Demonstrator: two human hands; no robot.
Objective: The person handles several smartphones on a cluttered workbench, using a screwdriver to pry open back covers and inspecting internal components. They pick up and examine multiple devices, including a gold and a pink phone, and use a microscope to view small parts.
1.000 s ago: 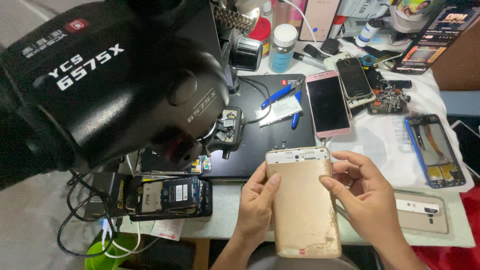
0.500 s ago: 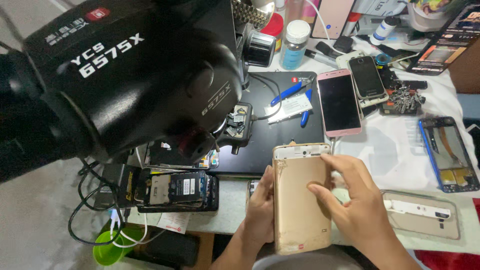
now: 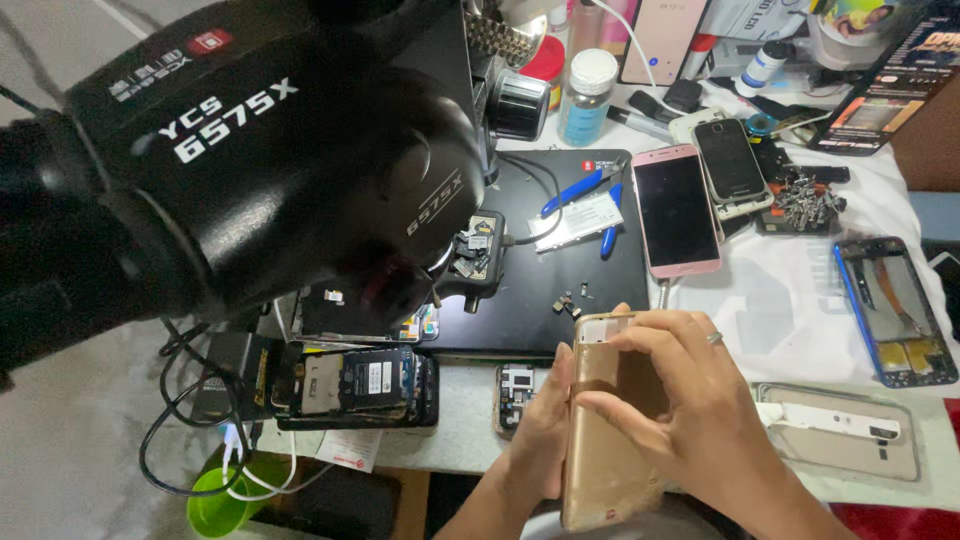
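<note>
Together, left hand [image 3: 535,440] and right hand [image 3: 690,400] grip a flat, smooth gold phone [image 3: 600,470].

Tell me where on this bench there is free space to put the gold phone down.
The clearest patch is the white cloth between the pink phone and the blue-framed open phone. A smaller one is the black mat above the gold phone, though tiny parts lie there. The back edge is crowded, and so is the left, by the opened black phone.

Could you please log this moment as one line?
left hand: grips gold phone edge | right hand: fingers on its back | black mat behind
</note>
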